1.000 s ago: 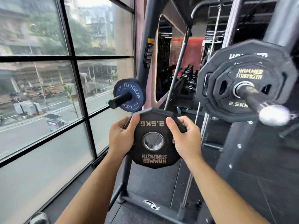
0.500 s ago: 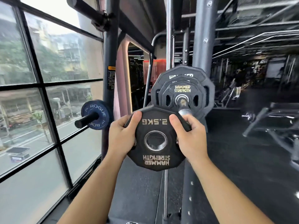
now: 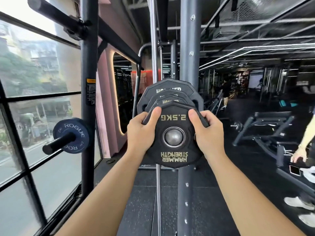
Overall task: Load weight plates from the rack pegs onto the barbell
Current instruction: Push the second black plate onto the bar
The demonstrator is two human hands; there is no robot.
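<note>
Plate (image 3: 173, 133) with "2.5KG" and "HAMMER STRENGTH" written upside down on it sits in the middle of the view, held up in front of the person. The left hand (image 3: 141, 132) grips its left edge and the right hand (image 3: 208, 132) grips its right edge, both closed tight on it. The thumbs lie across the front near the top, and the other fingers are hidden behind. Both arms are bare and reach straight out.

In the round hole in the middle of the plate, the shiny end of the barbell (image 3: 173, 136) shows. It looks as if the bar end is just inside the hole, but how far the plate has gone on cannot be told.

Right behind this plate are more black plates (image 3: 167, 88) already on the bar, each one bigger than the one in front. Only their tops show, with parts of the word "HAMMER".

Off to the left, a small blue plate (image 3: 72, 133) marked "ROGUE" sits on a black peg (image 3: 58, 143) that sticks out from a dark rack post (image 3: 87, 116). It is well apart from the hands. A big window (image 3: 39, 79) is behind it, with a street and trees outside.

To the right, farther away, stands a dark bench (image 3: 265, 132). Another person's arm and white shoes show at the right edge. Far back, someone in dark clothes stands in the dim gym.
</note>
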